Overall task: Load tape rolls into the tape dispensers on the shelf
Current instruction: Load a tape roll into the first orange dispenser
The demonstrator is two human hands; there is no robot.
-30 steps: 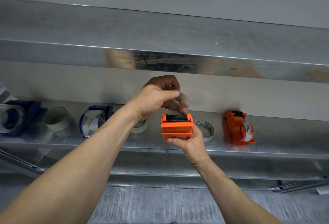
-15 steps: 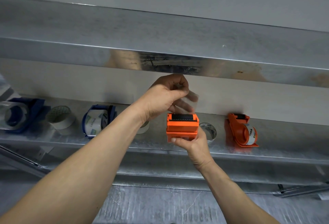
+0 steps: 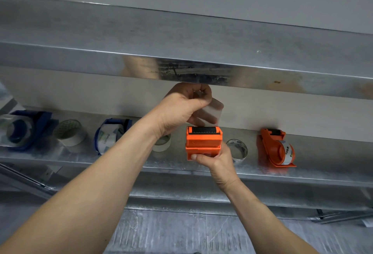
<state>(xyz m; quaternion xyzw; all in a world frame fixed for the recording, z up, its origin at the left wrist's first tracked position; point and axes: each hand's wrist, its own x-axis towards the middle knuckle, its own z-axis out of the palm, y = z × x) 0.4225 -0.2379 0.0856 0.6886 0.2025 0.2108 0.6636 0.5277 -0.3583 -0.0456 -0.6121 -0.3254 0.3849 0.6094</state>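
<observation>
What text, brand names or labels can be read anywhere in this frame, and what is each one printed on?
"DELI" or similar, uncertain: sideways print on the tape roll in the second blue dispenser.
Dark print on the tape in the orange dispenser on the shelf: too blurred to read.
Marks on the loose clear roll: too small to read.
The held orange dispenser shows none.

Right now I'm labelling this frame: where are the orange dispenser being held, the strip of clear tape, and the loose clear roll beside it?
orange dispenser (image 3: 203,142), head view, front face.
strip of clear tape (image 3: 215,110), head view, middle of strip.
loose clear roll (image 3: 241,151), head view, right wall.
</observation>
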